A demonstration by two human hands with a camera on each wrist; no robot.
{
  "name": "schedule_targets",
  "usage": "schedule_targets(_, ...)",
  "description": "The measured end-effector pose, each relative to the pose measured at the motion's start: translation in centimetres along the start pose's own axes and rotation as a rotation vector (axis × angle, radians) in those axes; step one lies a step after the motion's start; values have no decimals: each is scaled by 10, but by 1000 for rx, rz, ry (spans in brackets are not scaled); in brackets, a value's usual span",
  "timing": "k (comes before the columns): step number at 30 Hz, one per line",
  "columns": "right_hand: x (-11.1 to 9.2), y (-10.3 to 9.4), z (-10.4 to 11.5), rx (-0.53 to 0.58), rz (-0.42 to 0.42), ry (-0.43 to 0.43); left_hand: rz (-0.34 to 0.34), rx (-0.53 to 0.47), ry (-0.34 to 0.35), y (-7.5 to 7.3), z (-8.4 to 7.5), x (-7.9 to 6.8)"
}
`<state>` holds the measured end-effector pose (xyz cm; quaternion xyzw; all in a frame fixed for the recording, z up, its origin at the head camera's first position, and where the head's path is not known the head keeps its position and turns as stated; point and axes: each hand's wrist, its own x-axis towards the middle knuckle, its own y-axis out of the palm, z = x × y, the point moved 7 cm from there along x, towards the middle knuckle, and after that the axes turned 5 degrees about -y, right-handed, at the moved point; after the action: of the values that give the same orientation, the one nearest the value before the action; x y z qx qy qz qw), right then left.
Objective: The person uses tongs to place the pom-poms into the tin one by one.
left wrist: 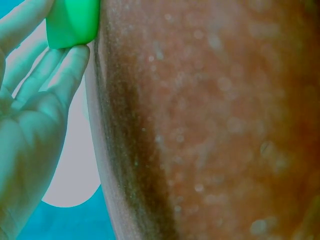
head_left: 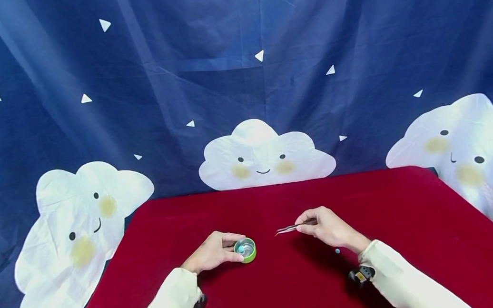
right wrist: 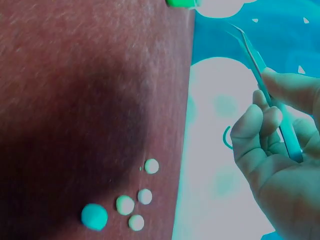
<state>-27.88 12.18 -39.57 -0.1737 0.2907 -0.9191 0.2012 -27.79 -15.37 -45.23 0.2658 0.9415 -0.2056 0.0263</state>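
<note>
My left hand (head_left: 215, 251) grips a small round green tin (head_left: 248, 258) by its side, fingers behind and thumb in front. Inside the tin lies something light blue (head_left: 241, 249). The left wrist view shows the fingertips on the bright green wall (left wrist: 75, 22). To the right, my right hand (head_left: 326, 227) pinches metal tweezers (head_left: 289, 228) between thumb and fingers. Their fine bent tips point left, towards the tin, with nothing seen between them. In the right wrist view, a blue ball (right wrist: 94, 217) and several smaller pale balls (right wrist: 125, 205) lie on the cloth.
A red cloth (head_left: 264, 291) covers the table. Behind it hangs a dark blue curtain (head_left: 225, 93) with white clouds and triangles. Dark wrist devices (head_left: 361, 275) sit at both cream sleeves (head_left: 409, 276).
</note>
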Motion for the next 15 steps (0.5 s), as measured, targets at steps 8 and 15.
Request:
schedule_targets(8, -10, -11, -7, 20, -16, 32, -5, 12, 1, 0, -1, 0)
schedule_targets(15, -16, -19, -11, 14, -27, 43, -2, 16, 2, 1, 0, 0)
